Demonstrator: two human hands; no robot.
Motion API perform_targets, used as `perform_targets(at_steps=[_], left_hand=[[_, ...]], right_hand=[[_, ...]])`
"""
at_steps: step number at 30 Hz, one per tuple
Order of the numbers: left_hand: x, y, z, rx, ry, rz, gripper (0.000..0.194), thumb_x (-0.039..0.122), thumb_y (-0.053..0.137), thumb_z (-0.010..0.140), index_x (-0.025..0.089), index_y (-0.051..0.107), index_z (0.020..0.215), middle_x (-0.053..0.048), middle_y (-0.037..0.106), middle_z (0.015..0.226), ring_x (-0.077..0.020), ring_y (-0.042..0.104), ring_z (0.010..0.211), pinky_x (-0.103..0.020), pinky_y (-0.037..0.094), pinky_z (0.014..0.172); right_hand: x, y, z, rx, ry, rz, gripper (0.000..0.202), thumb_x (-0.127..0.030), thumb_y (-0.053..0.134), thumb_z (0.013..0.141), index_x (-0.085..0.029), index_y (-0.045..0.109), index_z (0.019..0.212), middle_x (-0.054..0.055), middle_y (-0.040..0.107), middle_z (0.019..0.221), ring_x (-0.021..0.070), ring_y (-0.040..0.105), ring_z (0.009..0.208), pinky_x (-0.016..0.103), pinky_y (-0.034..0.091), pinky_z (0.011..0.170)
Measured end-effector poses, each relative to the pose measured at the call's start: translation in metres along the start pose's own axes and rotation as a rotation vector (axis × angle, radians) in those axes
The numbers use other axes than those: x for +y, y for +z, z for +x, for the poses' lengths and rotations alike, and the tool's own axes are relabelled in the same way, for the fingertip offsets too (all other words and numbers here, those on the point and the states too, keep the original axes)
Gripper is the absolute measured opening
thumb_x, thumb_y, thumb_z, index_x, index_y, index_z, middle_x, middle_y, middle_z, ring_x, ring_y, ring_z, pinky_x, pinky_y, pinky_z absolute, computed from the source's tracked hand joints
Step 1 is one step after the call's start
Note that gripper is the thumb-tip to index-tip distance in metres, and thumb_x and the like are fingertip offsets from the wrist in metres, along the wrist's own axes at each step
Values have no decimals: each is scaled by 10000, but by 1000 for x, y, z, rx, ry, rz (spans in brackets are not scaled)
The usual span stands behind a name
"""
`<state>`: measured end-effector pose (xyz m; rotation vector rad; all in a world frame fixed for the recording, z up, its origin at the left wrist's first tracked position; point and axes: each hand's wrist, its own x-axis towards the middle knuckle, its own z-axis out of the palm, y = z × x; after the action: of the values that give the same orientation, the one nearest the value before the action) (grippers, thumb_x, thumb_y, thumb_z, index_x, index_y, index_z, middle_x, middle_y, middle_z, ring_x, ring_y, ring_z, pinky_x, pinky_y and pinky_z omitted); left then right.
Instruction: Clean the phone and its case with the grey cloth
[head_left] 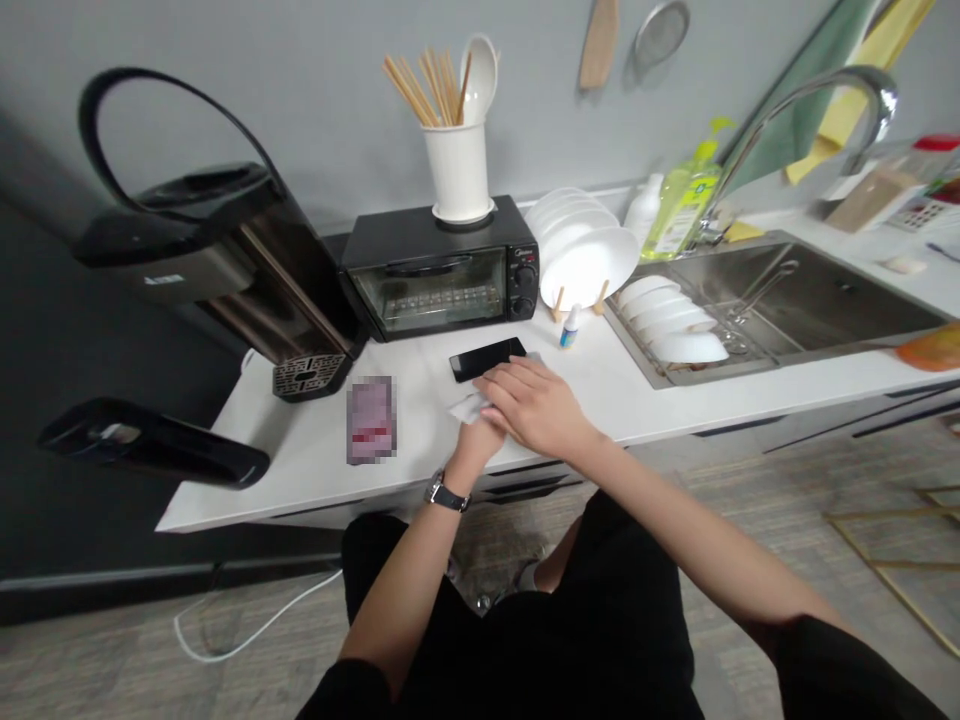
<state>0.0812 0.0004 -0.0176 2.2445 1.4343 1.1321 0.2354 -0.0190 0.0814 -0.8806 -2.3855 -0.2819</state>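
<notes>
My right hand (pixel 536 405) lies over my left hand (pixel 484 440) near the front edge of the counter, its fingers close together and bent. A thin white sheet like a wipe (pixel 466 407) is caught at my hands and sticks out on the left side. My left hand's fingers are mostly covered, and whatever else lies under the hands is hidden. Just beyond my fingertips a black smartphone (pixel 487 359) rests face up. Behind it on the right stands a small white-capped bottle (pixel 570 327) with a blue label. A blurred pinkish packet (pixel 371 420) lies to the left.
A black toaster oven (pixel 442 275) carries a white utensil holder (pixel 459 170). Left of it stands a tall dark water dispenser (pixel 255 270). Plates (pixel 589 265) stand in a rack beside the steel sink (pixel 825 300), which holds stacked bowls (pixel 667 320). A white cable (pixel 255 625) lies on the floor.
</notes>
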Motion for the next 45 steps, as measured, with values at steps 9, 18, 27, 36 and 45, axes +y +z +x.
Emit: perform_targets(at_steps=[9, 18, 27, 36, 45], left_hand=[[5, 6, -1, 40, -74, -95, 205, 77, 605, 903, 143, 661, 1090, -129, 764, 1049, -262, 740, 1019, -393, 608, 931], [16, -4, 7, 12, -39, -81, 203, 24, 578, 842, 167, 719, 812, -109, 775, 877, -267, 753, 961, -364, 595, 889], [14, -30, -19, -164, 35, -273, 290, 131, 568, 989, 189, 748, 1210, -65, 811, 1133, -206, 766, 1008, -312, 603, 928], [11, -21, -38, -270, 73, 222, 570, 195, 684, 948, 132, 536, 1495, -171, 626, 1452, -331, 561, 1381, -496, 492, 1173], [-14, -48, -61, -251, -47, 67, 863, 342, 810, 892, 256, 351, 1617, -120, 559, 1554, -299, 523, 1433, -491, 434, 1223]], right_hand=[[-5, 7, -5, -25, -98, -22, 429, -329, 479, 1106, -188, 581, 1498, 130, 687, 1394, 280, 598, 1295, 494, 443, 1142], [13, 9, -9, 55, -28, 14, 476, -427, 439, 1110, -133, 581, 1455, 186, 672, 1370, 304, 608, 1184, 462, 482, 1003], [34, 18, -38, 374, 330, 512, 514, -551, 297, 1125, -222, 571, 841, 24, 589, 774, 190, 538, 729, 332, 431, 697], [25, 67, -75, 353, 736, 442, 518, -562, 400, 1094, -215, 654, 805, 59, 635, 882, 212, 603, 808, 345, 498, 764], [-6, 65, -111, 20, 558, 50, 428, -361, 423, 1111, -174, 639, 1430, 149, 690, 1402, 323, 604, 1348, 540, 457, 1149]])
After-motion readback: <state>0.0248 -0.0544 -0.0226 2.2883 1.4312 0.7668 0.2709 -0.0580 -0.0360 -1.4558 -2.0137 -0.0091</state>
